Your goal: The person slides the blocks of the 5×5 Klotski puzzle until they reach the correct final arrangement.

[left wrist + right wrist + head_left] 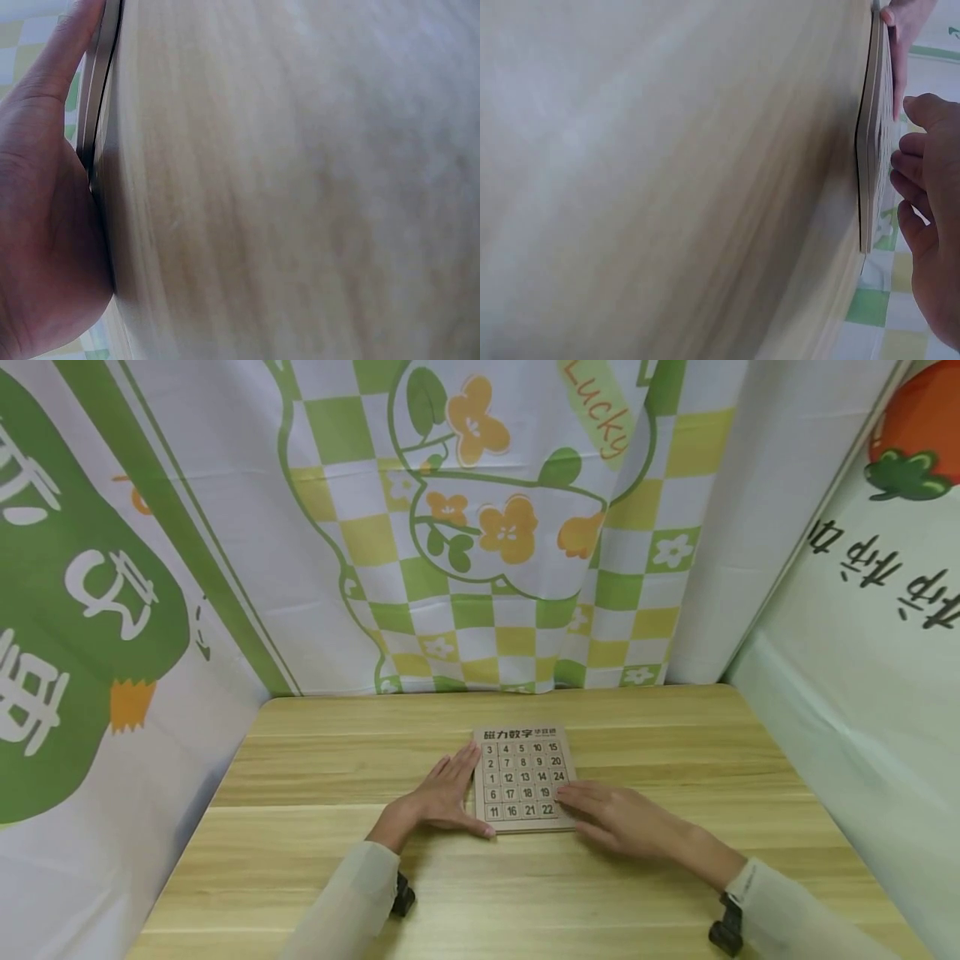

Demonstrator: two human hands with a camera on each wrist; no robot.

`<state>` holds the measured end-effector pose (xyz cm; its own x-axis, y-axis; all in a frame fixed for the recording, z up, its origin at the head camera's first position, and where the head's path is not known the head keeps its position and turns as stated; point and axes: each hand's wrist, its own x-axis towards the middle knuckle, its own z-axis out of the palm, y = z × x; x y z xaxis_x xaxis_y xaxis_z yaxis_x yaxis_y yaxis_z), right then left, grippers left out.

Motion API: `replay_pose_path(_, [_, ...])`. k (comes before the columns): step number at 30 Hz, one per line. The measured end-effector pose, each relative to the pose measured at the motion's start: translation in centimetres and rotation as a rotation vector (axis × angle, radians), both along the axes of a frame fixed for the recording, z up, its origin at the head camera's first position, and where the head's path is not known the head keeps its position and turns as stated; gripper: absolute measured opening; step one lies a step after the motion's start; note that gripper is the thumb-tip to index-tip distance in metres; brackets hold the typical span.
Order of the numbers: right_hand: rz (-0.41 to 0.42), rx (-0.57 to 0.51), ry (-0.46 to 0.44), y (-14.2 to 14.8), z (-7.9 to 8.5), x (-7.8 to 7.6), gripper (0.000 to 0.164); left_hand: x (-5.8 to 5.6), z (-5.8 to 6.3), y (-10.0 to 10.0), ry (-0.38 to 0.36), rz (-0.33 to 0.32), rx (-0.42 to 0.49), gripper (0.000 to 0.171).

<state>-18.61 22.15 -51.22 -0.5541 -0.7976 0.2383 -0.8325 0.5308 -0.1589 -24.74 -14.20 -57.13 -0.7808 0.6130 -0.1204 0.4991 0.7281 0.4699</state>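
Observation:
A square wooden number sliding puzzle (525, 785) lies flat on the table, with black numerals on its tiles and dark Chinese lettering along its far edge. My left hand (442, 793) rests against its left side, fingers extended along the edge and thumb at the near left corner. Over the right side, the fingertips of my right hand (618, 817) touch tiles near 19, and they hide the tiles at the lower right. In the right wrist view, my right hand (937, 202) has its fingers loosely bent above the puzzle's face (879, 142).
The light wood-grain table (315, 802) spreads around the puzzle. Behind it hangs a curtain (510, 635) with green and yellow checks and flowers. Printed fabric also hangs on the left (82, 610) and right (862, 635). Each wrist carries a small black device (402, 895).

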Motion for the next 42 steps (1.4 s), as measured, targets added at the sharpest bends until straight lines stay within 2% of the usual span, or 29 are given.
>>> replay_pose_path(5, [-0.073, 0.012, -0.061, 0.1, 0.3, -1.2, 0.056, -0.1, -0.1, 0.0, 0.001, 0.002, -0.007, 0.154])
replay_pose_path(9, [-0.105, 0.012, -0.065, -0.1, 0.4, -2.2, 0.057, 0.0, 0.1, 0.0, 0.001, 0.003, -0.005, 0.153])
replay_pose_path(27, [-0.156, 0.003, -0.134, -1.5, -0.1, -5.4, 0.062, 0.3, 0.8, 0.2, -0.014, 0.003, 0.011, 0.152])
replay_pose_path(34, [-0.150, 0.017, -0.122, -1.5, -0.4, -5.6, 0.061, 0.2, 0.5, 0.3, -0.016, 0.001, 0.021, 0.154])
replay_pose_path(42, [-0.167, 0.045, -0.140, -1.7, -0.1, -4.5, 0.060, 0.1, 0.1, 0.2, -0.003, 0.013, 0.007, 0.151])
